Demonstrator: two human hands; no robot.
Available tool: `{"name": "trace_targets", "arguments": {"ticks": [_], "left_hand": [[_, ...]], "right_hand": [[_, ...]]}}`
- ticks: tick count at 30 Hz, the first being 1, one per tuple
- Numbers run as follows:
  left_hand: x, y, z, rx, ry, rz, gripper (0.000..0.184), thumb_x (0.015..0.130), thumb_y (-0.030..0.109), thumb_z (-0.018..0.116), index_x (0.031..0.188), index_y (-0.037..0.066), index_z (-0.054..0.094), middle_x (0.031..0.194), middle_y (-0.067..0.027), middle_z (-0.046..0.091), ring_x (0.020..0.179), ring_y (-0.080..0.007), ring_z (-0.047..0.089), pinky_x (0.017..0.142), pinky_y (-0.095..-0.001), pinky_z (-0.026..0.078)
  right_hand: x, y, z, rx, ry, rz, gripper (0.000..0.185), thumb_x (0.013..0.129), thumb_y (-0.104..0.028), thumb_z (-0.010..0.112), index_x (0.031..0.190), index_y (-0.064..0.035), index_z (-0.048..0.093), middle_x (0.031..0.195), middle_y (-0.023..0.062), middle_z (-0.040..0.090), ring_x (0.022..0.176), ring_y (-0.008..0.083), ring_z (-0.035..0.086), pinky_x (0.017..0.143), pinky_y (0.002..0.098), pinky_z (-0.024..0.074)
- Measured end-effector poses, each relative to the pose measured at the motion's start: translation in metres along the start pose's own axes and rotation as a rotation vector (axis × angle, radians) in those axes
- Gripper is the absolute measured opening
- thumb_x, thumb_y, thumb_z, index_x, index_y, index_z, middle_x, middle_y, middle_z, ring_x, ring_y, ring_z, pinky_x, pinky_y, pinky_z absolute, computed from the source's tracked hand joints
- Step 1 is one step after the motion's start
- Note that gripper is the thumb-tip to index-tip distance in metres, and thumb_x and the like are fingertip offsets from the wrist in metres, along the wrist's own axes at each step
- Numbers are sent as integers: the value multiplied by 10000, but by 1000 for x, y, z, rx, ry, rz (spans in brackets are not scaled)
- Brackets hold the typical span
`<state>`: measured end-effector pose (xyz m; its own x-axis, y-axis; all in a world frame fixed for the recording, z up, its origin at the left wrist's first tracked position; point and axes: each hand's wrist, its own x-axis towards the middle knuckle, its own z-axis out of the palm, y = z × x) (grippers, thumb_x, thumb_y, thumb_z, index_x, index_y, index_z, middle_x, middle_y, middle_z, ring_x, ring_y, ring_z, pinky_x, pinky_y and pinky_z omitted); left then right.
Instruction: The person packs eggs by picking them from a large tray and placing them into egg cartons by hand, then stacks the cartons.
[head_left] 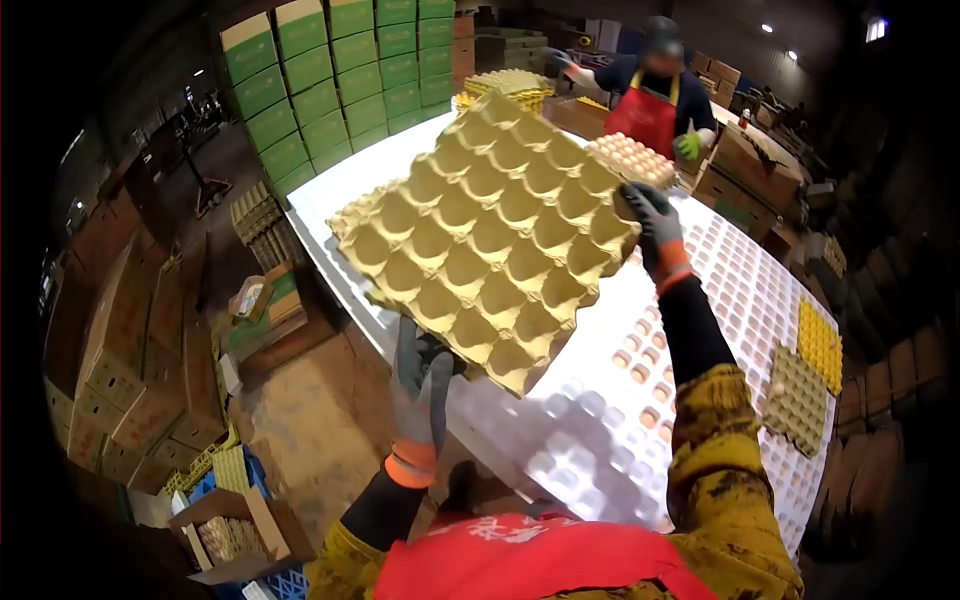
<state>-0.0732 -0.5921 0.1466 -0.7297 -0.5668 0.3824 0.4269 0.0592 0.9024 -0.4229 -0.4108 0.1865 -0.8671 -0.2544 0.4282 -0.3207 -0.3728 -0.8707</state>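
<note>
A yellowish pulp egg tray (490, 235) is held up, tilted, above a white table, with no eggs in its visible cups. My left hand (420, 375), in a grey glove with an orange cuff, grips its near left edge from below. The fingers of my right hand (655, 225), gloved the same way, are closed on the tray's right edge. Whether a second tray is stacked beneath cannot be made out, though another layer of rim shows at the left edge. Brown eggs (645, 360) sit in some hollows of the white table beneath my right forearm.
The white table (570, 420) is studded with hollows. A yellow tray (820, 345) and a pulp tray (798, 400) lie at its right end. Across it, a co-worker (650, 95) in a red apron stands near a full egg tray (632, 158). Green boxes (310, 95) rise behind; cartons (130, 380) stand left.
</note>
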Motion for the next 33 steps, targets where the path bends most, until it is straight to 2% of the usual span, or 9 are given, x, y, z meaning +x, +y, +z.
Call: {"name": "trace_targets", "arguments": {"ticks": [9,12,19,25,27,28,30,31,33], "left_hand": [[41,-136,-114,-546,-107,-647,571,1022,352,596,1464,71,369,1315,-118,530,1160,-246,571,943,-386,524],[53,-113,-103,-502,-20,-849,646,1009,460,587,1477,81,353,1392,-105,488,1289,-276,504,1011,-476,495],[77,-174,-112,-247,-141,-734,579,999,411,613,1443,75,452,1360,-95,574,1238,-231,569,1043,-408,495],[190,-113,-176,-529,28,-352,477,1039,267,490,1395,-46,435,1334,-134,581,1211,-204,566,1039,-379,464],[255,-148,-227,-388,84,-292,447,1048,284,460,1373,-22,450,1332,-123,562,1196,-200,558,1016,-373,481],[282,-158,-256,282,2,6,501,1021,345,492,1378,-6,468,1330,-125,580,1198,-238,576,1011,-377,485],[343,-189,-294,381,32,-18,565,992,411,530,1391,13,480,1343,-125,591,1198,-288,594,1005,-404,490],[374,-209,-301,-145,168,-409,575,990,416,537,1399,16,473,1359,-122,583,1197,-300,594,1003,-428,491],[418,-255,-342,-91,54,-574,597,995,462,529,1408,36,471,1388,-122,563,1182,-306,598,961,-462,516]], "right_hand": [[102,146,47,-659,-455,387,363,942,-313,730,1198,-56,725,1132,40,717,973,115,642,919,266,502],[75,143,54,-373,-304,610,443,950,-409,695,1307,-148,666,1145,42,694,974,150,669,759,328,595],[65,150,58,-490,-197,549,403,971,-396,651,1229,-89,691,1025,36,709,829,138,663,667,281,570],[-2,76,143,167,-97,287,519,1015,-319,604,1466,-93,483,1379,110,553,1201,191,582,949,366,549],[-26,74,139,-56,-23,255,502,1008,-209,604,1471,-67,471,1371,143,554,1196,225,601,976,357,543],[-41,75,128,-78,22,259,498,1005,-197,606,1464,-56,476,1357,147,564,1175,222,613,973,348,543],[-74,79,105,-112,158,275,491,997,-191,618,1446,-35,494,1331,147,587,1127,208,638,951,336,548],[-93,80,97,-173,253,278,480,998,-191,616,1437,-31,504,1311,136,603,1120,200,638,915,323,553],[-133,83,90,-275,416,367,460,995,-187,620,1417,-29,526,1277,119,625,1097,185,640,881,309,552]]}}
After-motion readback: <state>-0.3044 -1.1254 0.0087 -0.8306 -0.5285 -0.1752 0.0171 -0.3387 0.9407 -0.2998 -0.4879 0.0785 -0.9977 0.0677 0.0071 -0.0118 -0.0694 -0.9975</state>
